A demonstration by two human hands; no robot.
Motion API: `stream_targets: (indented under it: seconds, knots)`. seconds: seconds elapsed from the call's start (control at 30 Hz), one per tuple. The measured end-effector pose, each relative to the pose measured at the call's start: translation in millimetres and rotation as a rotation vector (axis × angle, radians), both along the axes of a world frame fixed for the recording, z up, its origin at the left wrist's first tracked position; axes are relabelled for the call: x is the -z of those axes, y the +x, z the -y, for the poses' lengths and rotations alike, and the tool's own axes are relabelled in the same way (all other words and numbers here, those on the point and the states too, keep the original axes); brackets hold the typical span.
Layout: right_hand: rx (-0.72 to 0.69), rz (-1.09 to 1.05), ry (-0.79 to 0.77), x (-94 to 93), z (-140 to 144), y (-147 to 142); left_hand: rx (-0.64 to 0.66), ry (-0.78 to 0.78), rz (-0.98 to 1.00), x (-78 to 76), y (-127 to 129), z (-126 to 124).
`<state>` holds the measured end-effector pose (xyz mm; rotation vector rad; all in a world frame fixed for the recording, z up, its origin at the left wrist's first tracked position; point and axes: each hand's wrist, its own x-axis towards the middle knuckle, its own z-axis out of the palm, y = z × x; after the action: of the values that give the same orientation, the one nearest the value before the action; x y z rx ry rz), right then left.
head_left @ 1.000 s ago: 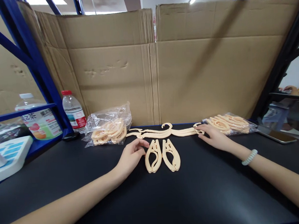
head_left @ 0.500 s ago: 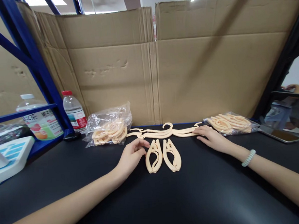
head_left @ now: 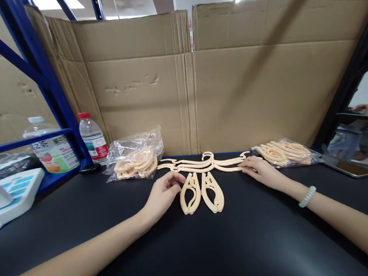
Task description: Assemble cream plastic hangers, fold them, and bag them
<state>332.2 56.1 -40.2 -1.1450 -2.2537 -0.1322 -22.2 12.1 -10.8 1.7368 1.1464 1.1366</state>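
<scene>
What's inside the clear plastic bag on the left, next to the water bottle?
The clear plastic bag holds a heap of folded cream plastic hangers, like the two folded ones beside the left hand. Their number cannot be told; the lower ones are covered by those on top.

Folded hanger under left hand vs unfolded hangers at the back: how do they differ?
The folded hanger is collapsed into a short leaf-shaped loop; the unfolded hangers are spread long and thin. The folded hanger runs front to back beside a second folded one; the unfolded hangers are stacked and run side to side. The left hand touches the folded hanger; the right hand rests on the unfolded hangers' end. Both are the same cream plastic.
</scene>
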Motion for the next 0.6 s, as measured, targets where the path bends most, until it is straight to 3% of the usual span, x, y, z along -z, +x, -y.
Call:
stream_targets:
  seconds: [0.33,0.6]
  knots:
    - [0.049,-0.048,-0.069,-8.8,8,-8,0.004,0.031,0.017,2.1,-2,-1]
    - [0.085,-0.237,-0.039,-12.4,10,-9,-0.122,0.008,0.149,3.9,-3,-5]
